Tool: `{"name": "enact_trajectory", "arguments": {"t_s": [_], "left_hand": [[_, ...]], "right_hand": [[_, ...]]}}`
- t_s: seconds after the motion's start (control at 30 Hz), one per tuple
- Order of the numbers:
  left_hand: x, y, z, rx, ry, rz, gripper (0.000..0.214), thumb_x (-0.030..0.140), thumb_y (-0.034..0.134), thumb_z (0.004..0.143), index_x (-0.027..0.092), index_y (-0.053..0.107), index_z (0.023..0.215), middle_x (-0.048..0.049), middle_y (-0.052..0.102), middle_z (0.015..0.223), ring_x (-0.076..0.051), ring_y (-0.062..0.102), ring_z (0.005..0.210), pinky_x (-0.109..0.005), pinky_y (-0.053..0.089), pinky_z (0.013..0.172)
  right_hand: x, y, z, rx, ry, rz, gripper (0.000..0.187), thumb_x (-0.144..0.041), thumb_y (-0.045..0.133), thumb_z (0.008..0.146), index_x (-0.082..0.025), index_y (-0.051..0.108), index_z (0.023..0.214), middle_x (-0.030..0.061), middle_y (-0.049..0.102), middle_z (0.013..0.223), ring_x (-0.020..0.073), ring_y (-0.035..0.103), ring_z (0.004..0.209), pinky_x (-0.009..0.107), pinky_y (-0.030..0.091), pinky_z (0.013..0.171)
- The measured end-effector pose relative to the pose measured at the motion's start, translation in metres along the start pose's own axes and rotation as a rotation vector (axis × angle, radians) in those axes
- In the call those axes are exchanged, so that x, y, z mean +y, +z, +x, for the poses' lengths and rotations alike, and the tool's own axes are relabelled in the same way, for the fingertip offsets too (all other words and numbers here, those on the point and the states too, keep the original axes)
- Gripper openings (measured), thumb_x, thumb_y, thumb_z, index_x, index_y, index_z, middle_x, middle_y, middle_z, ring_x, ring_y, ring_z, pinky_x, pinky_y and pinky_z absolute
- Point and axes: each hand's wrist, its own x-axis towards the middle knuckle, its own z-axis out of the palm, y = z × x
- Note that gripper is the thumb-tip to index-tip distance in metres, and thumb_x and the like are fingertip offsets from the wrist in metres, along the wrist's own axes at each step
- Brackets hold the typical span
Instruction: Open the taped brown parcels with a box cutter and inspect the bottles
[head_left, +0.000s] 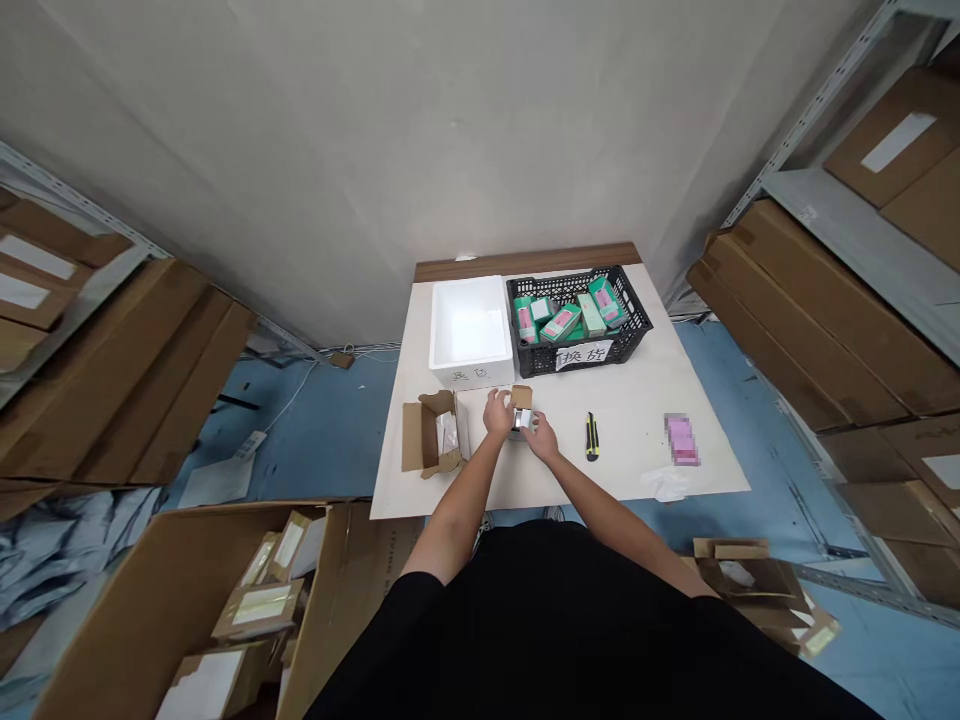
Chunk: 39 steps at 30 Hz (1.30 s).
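Brown cardboard forms an open carton (412, 437) at the near left of the table (634, 405); a white foam box (472, 374) stands beyond. The left grip (497, 416) and right grip (541, 438) grasp a small opened box (522, 398), near middle. Rightward: a far black crate (538, 360), a nearer yellow-black cutter (592, 438), a blurred pink item (682, 440).

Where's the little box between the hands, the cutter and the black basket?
Little box (523, 398): head view, on its raised brown flap.
Cutter (592, 438): head view, middle of its body.
Black basket (537, 359): head view, front wall, towards the left.
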Motion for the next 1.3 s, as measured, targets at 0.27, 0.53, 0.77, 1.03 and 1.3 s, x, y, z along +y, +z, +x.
{"name": "enact_trajectory", "arguments": {"t_s": [0.27,0.53,0.77,1.03,1.3], "left_hand": [[-0.021,-0.013,0.008,-0.278,0.143,-0.111,0.043,0.017,0.065,0.088,0.021,0.078,0.128,-0.0088,0.078,0.130,-0.028,0.069,0.123,-0.040,0.051,0.112],[-0.051,-0.010,0.018,-0.389,0.058,-0.410,0.059,0.020,0.066,0.080,0.016,0.071,0.139,-0.0132,0.067,0.150,-0.031,0.061,0.140,-0.046,0.044,0.122],[-0.061,-0.009,0.007,-0.512,0.352,-0.402,0.098,0.026,0.090,0.063,0.016,0.056,0.154,-0.0173,0.061,0.154,-0.036,0.056,0.142,-0.052,0.041,0.123],[-0.056,-0.006,0.004,-0.414,0.263,0.010,0.087,0.022,0.085,0.075,0.024,0.054,0.156,-0.0122,0.067,0.147,-0.032,0.064,0.133,-0.041,0.052,0.109],[-0.045,-0.014,0.002,-0.423,0.191,0.206,0.092,0.036,0.087,0.076,0.027,0.048,0.159,-0.0141,0.064,0.149,-0.033,0.065,0.133,-0.039,0.052,0.105]], "right_hand": [[-0.025,-0.001,0.008,0.040,-0.038,-0.165,0.072,-0.032,0.069,0.092,-0.020,0.043,0.158,0.0127,0.074,0.129,0.0293,0.071,0.120,0.034,0.053,0.096],[-0.018,-0.011,0.009,0.051,-0.019,-0.102,0.070,-0.026,0.051,0.098,-0.019,0.036,0.166,0.0109,0.077,0.127,0.0275,0.072,0.116,0.035,0.053,0.100],[-0.011,-0.013,0.012,0.070,-0.125,-0.142,0.044,-0.021,0.046,0.101,-0.024,0.072,0.135,0.0080,0.067,0.148,0.0222,0.061,0.136,0.033,0.047,0.115],[-0.053,-0.005,0.029,-0.001,0.063,-0.438,0.057,-0.049,0.091,0.072,-0.021,0.077,0.120,0.0174,0.028,0.176,0.0441,0.035,0.156,0.051,0.044,0.115],[-0.100,-0.067,0.018,0.082,-0.169,-0.222,0.046,-0.046,0.081,0.065,-0.023,0.063,0.101,0.0117,0.067,0.132,0.0306,0.062,0.119,0.037,0.052,0.092]]}}
